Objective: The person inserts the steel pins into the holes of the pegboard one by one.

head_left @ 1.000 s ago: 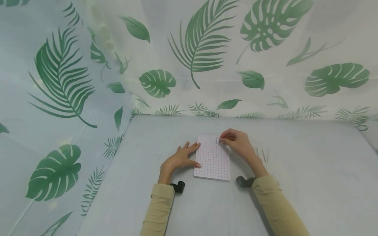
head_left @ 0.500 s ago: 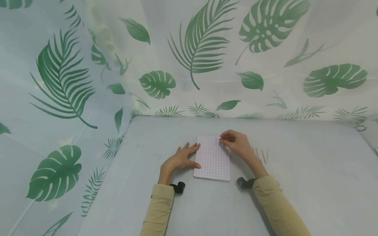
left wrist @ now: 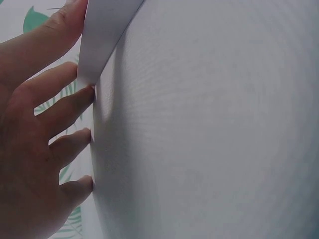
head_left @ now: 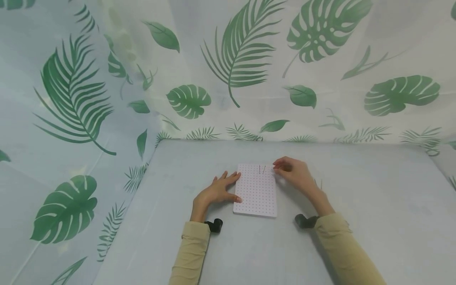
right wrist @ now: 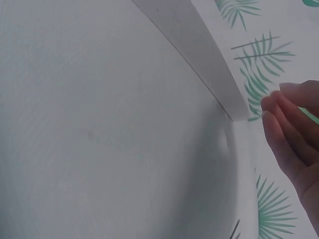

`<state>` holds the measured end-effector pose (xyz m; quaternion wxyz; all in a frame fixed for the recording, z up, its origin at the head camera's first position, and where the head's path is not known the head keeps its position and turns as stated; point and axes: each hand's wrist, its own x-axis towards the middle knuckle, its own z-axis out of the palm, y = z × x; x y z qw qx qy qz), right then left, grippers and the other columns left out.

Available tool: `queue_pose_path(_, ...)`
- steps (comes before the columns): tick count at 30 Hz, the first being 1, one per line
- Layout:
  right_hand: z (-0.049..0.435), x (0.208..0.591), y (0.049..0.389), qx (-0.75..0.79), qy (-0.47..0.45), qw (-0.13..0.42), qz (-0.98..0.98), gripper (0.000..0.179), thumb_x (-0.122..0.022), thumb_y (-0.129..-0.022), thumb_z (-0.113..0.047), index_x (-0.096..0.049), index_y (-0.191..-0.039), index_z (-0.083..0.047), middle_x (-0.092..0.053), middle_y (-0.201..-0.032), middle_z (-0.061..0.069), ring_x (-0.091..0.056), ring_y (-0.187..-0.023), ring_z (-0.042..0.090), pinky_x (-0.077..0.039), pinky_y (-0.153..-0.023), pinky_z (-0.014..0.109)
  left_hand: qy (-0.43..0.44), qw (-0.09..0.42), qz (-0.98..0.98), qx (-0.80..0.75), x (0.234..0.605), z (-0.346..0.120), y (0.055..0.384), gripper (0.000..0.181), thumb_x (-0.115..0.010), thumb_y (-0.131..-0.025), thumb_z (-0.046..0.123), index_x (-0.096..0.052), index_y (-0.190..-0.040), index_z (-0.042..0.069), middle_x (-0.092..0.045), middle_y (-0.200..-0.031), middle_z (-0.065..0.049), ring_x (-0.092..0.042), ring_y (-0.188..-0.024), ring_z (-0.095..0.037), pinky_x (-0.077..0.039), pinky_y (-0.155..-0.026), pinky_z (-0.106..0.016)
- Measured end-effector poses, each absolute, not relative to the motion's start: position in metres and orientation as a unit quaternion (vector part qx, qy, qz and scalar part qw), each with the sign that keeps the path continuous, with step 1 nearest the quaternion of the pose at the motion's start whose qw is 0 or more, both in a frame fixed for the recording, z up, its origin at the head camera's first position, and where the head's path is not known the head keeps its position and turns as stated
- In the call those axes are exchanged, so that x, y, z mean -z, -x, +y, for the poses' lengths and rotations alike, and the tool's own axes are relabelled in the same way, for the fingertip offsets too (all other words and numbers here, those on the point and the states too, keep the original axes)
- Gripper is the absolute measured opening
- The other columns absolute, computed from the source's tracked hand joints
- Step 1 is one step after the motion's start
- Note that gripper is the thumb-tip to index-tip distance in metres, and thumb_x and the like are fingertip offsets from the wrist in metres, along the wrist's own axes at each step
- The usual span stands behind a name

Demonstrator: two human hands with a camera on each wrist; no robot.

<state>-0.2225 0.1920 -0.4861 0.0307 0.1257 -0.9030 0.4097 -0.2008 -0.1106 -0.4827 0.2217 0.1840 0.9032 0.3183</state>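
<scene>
A white board (head_left: 254,194) covered in rows of small dots lies on the table. Near its top right, two thin dark sticks (head_left: 261,170) stand out of the surface; in the right wrist view both sticks (right wrist: 261,56) project from the board's face. My left hand (head_left: 218,190) is spread at the board's left edge, its thumb and index fingertip resting on the board. Just off the top right corner is my right hand (head_left: 293,172), thumb and fingertips close together with nothing visible between them.
More thin sticks (head_left: 321,184) lie on the table (head_left: 374,198) to the right, partly hidden behind the right forearm. A leaf-printed curtain (head_left: 221,79) borders the table's back and left sides. Dark wrist cameras (head_left: 305,221) jut inward from the sleeves.
My right hand has let go of a thin stick, which now stands beside the first one, and has moved right to the board's edge. The left hand and board stay put.
</scene>
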Motion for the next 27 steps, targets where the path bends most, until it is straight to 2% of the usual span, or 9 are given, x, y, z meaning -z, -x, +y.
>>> queue_pose_path(5,0.200,0.484,0.220,-0.383,-0.126,0.026,-0.915,0.022,-0.072,-0.092,-0.005,-0.072,-0.113,-0.002,-0.077,-0.105,0.015,-0.074,-0.097,0.033,-0.059,-0.089,0.049,-0.183,0.224,0.904,-0.316,0.479,-0.110,0.201,0.094,-0.084,-0.085,0.035,-0.032,-0.163,0.020,-0.025,-0.170,-0.001,-0.006,-0.161,-0.030,0.002,-0.131,-0.051)
queue_pose_path(11,0.213,0.480,0.215,-0.358,-0.119,0.011,-0.926,0.022,-0.074,-0.092,-0.008,-0.073,-0.113,-0.004,-0.077,-0.101,0.012,-0.070,-0.091,0.027,-0.056,-0.080,0.037,-0.183,0.226,0.902,-0.318,0.479,-0.110,0.200,0.095,-0.084,-0.085,0.035,-0.033,-0.163,0.020,-0.026,-0.170,-0.001,-0.006,-0.161,-0.030,0.001,-0.131,-0.052)
queue_pose_path(16,0.226,0.477,0.210,-0.348,-0.119,-0.011,-0.930,0.023,-0.073,-0.093,-0.009,-0.073,-0.116,-0.005,-0.075,-0.100,0.012,-0.065,-0.078,0.018,-0.052,-0.058,0.028,-0.183,0.225,0.903,-0.316,0.479,-0.109,0.201,0.095,-0.084,-0.085,0.036,-0.033,-0.163,0.020,-0.026,-0.170,-0.002,-0.007,-0.161,-0.030,0.001,-0.131,-0.052)
queue_pose_path(19,0.233,0.475,0.207,-0.352,-0.113,-0.031,-0.929,0.024,-0.071,-0.093,-0.009,-0.072,-0.117,-0.005,-0.073,-0.101,0.013,-0.061,-0.067,0.015,-0.049,-0.047,0.029,-0.185,0.226,0.903,-0.315,0.479,-0.109,0.201,0.094,-0.084,-0.085,0.036,-0.033,-0.163,0.019,-0.026,-0.170,-0.002,-0.006,-0.161,-0.031,0.001,-0.131,-0.052)
queue_pose_path(23,0.242,0.473,0.203,-0.345,-0.112,-0.045,-0.931,0.024,-0.070,-0.094,-0.008,-0.072,-0.117,-0.004,-0.073,-0.100,0.014,-0.059,-0.060,0.013,-0.050,-0.048,0.029,-0.186,0.227,0.901,-0.318,0.478,-0.109,0.201,0.094,-0.084,-0.085,0.035,-0.032,-0.163,0.019,-0.026,-0.170,-0.003,-0.006,-0.161,-0.031,0.001,-0.131,-0.052)
queue_pose_path(27,0.251,0.472,0.199,-0.335,-0.109,-0.056,-0.934,0.025,-0.069,-0.094,-0.008,-0.071,-0.119,-0.003,-0.072,-0.101,0.016,-0.060,-0.060,0.013,-0.051,-0.050,0.030,-0.185,0.225,0.903,-0.317,0.479,-0.110,0.200,0.094,-0.084,-0.085,0.035,-0.032,-0.163,0.019,-0.025,-0.170,-0.002,-0.006,-0.161,-0.031,0.001,-0.131,-0.052)
